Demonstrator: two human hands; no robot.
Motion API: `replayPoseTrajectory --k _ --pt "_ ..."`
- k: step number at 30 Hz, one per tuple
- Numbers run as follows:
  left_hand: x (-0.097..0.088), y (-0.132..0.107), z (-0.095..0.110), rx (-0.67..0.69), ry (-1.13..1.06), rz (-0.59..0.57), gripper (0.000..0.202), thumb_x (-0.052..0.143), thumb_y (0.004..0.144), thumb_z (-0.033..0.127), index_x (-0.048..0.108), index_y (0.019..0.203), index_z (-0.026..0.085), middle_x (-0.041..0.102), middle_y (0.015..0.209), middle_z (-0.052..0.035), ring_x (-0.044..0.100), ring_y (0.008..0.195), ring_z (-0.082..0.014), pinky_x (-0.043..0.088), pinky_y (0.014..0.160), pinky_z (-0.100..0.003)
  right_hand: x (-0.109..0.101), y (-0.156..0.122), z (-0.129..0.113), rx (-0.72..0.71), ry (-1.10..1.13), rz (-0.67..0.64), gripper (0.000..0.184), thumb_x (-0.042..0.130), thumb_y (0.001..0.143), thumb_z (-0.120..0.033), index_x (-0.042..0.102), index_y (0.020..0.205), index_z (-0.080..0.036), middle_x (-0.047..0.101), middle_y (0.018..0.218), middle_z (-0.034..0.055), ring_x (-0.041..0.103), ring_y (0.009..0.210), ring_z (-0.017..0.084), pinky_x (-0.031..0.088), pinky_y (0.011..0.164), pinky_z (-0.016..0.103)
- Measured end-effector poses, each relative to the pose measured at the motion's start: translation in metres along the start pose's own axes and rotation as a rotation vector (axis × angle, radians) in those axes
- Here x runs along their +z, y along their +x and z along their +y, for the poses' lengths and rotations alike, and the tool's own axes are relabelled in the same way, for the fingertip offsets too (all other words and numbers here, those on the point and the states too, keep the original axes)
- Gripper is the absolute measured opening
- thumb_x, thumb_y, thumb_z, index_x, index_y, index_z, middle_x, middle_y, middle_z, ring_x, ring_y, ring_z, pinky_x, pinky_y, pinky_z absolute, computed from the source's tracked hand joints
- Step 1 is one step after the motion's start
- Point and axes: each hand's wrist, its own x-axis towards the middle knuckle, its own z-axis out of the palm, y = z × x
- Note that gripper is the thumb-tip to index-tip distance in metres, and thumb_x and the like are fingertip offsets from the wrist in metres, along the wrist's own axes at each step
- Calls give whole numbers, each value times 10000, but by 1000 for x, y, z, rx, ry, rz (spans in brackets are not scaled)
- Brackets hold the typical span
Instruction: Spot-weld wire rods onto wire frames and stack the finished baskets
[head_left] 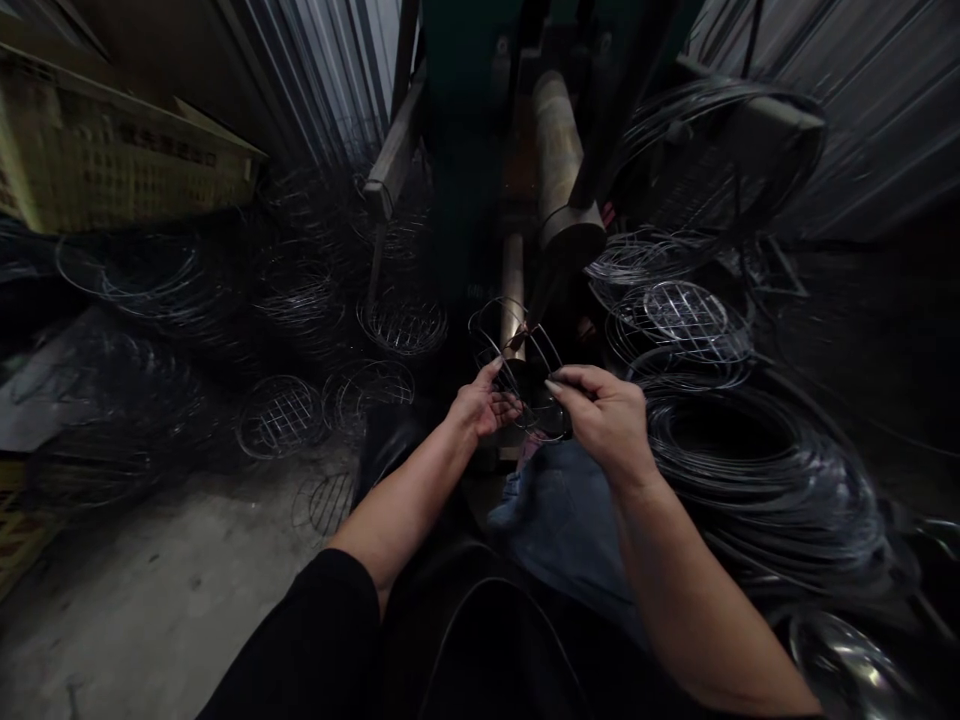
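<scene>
Both my hands hold a small round wire cage [525,365] of dark metal rings in front of a welding machine's electrode [546,285]. My left hand [484,405] curls its fingers round the cage's left side. From the right, my right hand [604,410] pinches the cage's rim between thumb and fingers. The top of the cage sits right under the machine's tapered tip. My knee in blue jeans [559,520] is just below the hands.
Several finished wire baskets [281,415] lie piled on the concrete floor to the left. A big coil of wire rings [750,470] and a stack of mesh discs [686,315] sit to the right. A yellow crate [112,160] stands at the far left.
</scene>
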Motion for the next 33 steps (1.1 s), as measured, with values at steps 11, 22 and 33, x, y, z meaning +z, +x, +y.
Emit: replayPoseTrajectory --k 11,22,33 --pt "-67 4 -23 1464 1350 186 613 639 773 351 516 1346 170 511 1402 -135 457 1312 -276 355 1119 -429 -19 -73 65 157 159 -22 185 750 705 -329 735 852 -219 703 1118 99 670 992 256 560 768 366" --pt "-50 28 -15 1556 1236 82 674 690 745 529 550 1281 146 626 1248 -140 554 1221 -274 425 1080 -427 -9 -78 61 9 135 49 108 675 794 -316 736 834 -236 728 903 54 679 868 210 551 826 371" --pt "-33 0 -12 1022 752 24 774 873 545 386 597 1239 180 640 1141 -72 611 1088 -224 475 999 -328 -34 -31 11 -71 -27 16 111 716 755 -311 722 815 -217 704 993 52 661 870 211 532 709 326"
